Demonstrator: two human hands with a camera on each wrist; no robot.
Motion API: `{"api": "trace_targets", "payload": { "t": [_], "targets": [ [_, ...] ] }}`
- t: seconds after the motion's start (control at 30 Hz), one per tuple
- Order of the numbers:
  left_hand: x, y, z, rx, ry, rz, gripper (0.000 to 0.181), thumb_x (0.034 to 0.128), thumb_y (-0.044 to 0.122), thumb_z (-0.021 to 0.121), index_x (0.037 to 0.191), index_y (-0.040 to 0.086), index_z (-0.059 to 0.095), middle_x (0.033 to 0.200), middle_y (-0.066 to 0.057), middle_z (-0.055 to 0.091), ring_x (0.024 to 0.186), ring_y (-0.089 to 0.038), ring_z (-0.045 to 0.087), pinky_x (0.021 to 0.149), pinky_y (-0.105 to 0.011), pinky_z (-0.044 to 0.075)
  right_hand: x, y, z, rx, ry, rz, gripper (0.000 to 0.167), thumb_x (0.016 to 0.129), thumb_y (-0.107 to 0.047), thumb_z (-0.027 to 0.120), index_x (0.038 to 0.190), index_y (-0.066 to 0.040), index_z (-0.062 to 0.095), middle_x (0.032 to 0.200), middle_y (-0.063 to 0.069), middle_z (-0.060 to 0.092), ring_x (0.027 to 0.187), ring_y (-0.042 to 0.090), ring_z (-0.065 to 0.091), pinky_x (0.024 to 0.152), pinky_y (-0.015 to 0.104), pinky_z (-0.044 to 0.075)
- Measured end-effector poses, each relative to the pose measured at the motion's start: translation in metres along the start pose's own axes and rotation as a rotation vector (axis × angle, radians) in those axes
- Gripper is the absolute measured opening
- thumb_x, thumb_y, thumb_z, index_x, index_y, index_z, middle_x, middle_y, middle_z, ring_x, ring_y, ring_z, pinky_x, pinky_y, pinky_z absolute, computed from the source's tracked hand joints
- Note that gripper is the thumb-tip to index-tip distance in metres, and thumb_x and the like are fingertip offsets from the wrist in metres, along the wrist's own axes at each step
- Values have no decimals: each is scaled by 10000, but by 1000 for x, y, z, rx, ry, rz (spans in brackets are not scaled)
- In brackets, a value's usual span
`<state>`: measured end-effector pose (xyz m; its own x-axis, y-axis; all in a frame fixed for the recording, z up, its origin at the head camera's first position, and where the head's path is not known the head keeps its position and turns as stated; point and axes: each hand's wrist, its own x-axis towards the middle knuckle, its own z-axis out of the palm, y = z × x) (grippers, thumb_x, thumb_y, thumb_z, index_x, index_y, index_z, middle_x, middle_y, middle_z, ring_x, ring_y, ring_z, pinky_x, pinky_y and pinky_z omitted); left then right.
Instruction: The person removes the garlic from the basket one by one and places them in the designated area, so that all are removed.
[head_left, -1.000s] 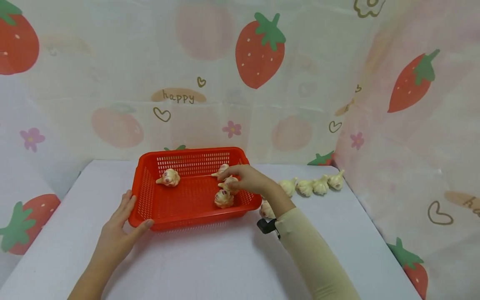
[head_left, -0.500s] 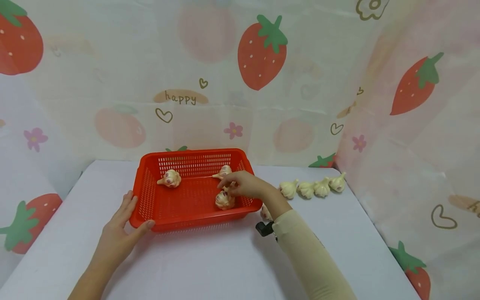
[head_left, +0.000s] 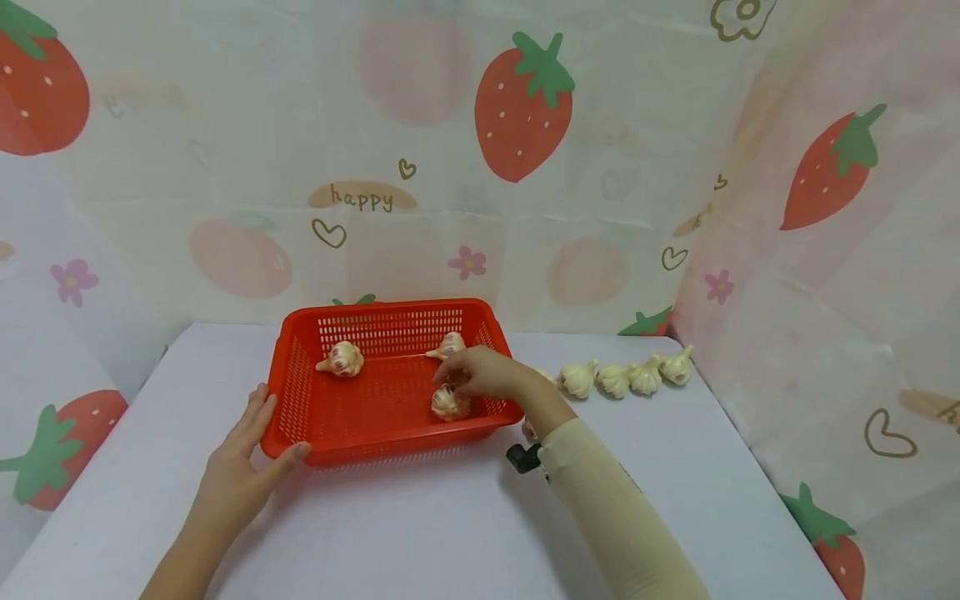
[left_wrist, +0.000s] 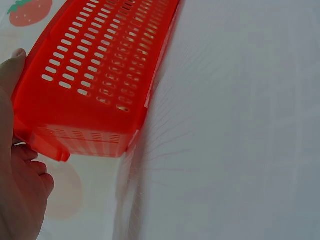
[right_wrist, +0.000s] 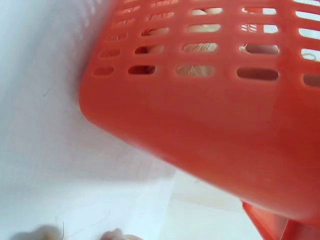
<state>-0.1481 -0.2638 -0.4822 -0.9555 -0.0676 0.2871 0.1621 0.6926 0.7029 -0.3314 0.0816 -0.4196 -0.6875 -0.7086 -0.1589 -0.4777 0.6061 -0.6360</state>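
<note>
A red plastic basket (head_left: 360, 437) with slotted walls stands on the white table. My left hand (head_left: 238, 471) grips its near-left corner, thumb at the front and fingers along the left side. Inside at the right, my right hand (head_left: 483, 372) has curled fingers on a garlic bulb, mostly hidden under them. Just below the fingertips lies another garlic bulb (head_left: 450, 402), and a third garlic bulb (head_left: 452, 344) rests behind the hand. One more garlic bulb (head_left: 345, 359) sits at the basket's left. The right wrist view shows the basket's outer wall (right_wrist: 200, 115), with pale shapes behind its slots.
To the right of the basket, several garlic bulbs (head_left: 615, 380) stand in a row near the table's back edge. Another bulb (head_left: 529, 430) is partly hidden behind the right wrist. A strawberry-printed curtain (head_left: 420, 150) borders the table at the back and sides.
My right hand has shifted slightly down towards the front bulb, and the bulb seen under its fingers earlier is now covered. The left hand keeps its place on the basket.
</note>
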Motion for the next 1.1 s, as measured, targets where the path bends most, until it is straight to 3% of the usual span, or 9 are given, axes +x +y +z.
{"api": "trace_targets", "payload": {
  "t": [0.17, 0.43, 0.57, 0.83, 1.1],
  "targets": [
    [-1, 0, 0, 6, -2, -9, 926, 931, 466, 734, 1638, 144, 230, 1722, -26, 140, 1588, -318, 133, 1074, -744, 350, 2, -4, 2, 3, -14, -6, 273, 947, -71, 703, 1210, -128, 751, 1108, -25, 718, 1046, 154, 635, 951, 280, 565],
    [-1, 2, 1, -2, -5, 2, 924, 929, 461, 740, 1633, 124, 246, 1722, -16, 146, 1588, -311, 140, 1073, -739, 359, 12, -1, 15, 77, -76, -98, 280, 958, -92, 709, 1237, -95, 736, 1187, -2, 711, 1109, 148, 632, 985, 253, 542],
    [-1, 4, 0, 1, -13, -2, 929, 930, 469, 735, 1634, 125, 237, 1724, -19, 140, 1588, -313, 139, 1071, -738, 362, 13, -1, 19, 117, -80, -83, 293, 954, -117, 721, 1247, -115, 733, 1217, 13, 709, 1112, 135, 633, 991, 258, 543],
    [1, 5, -2, 26, -5, -9, 933, 927, 489, 729, 1634, 129, 238, 1721, -42, 147, 1581, -334, 162, 1044, -726, 396, 8, -6, 14, 86, -54, -46, 309, 947, -152, 738, 1252, -109, 725, 1232, 50, 700, 1151, 205, 620, 992, 291, 551],
    [0, 2, -1, 19, -8, -25, 938, 927, 507, 721, 1637, 140, 230, 1721, -49, 147, 1584, -329, 152, 1048, -733, 387, 10, -6, 15, 11, -50, -7, 345, 944, -270, 751, 1256, -124, 726, 1137, -67, 708, 1084, 109, 621, 1015, 276, 532]
  ]
}}
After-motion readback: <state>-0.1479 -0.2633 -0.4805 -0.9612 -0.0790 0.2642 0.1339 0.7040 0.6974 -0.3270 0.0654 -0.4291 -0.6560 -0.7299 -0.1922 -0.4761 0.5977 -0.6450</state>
